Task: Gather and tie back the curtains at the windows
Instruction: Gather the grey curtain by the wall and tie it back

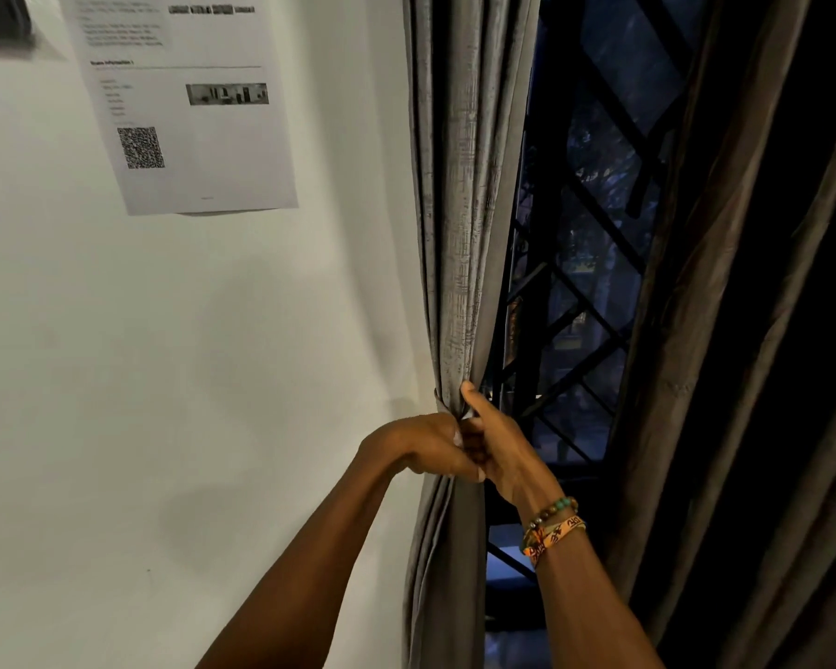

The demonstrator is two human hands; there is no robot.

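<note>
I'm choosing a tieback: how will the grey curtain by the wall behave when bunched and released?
Probably floppy: the curtain pinches to a narrow waist where the left hand and right hand grip it. Likely fairly heavy, as it hangs in straight, deep folds. Its textured weave looks rough, so it may not slide loose.

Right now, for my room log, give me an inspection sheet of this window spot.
Surface: white wall, nothing else seen.
Job's things: left curtain bunched beside the wall; right curtain hangs loose; a tie cannot be told.
Clutter: nothing seen.
Hands: left hand and right hand both grip the left curtain at its gather.
Cables: nothing seen.
Surroundings: printed sheet on the wall; window grille, dark outside; bracelets on the right wrist.
</note>
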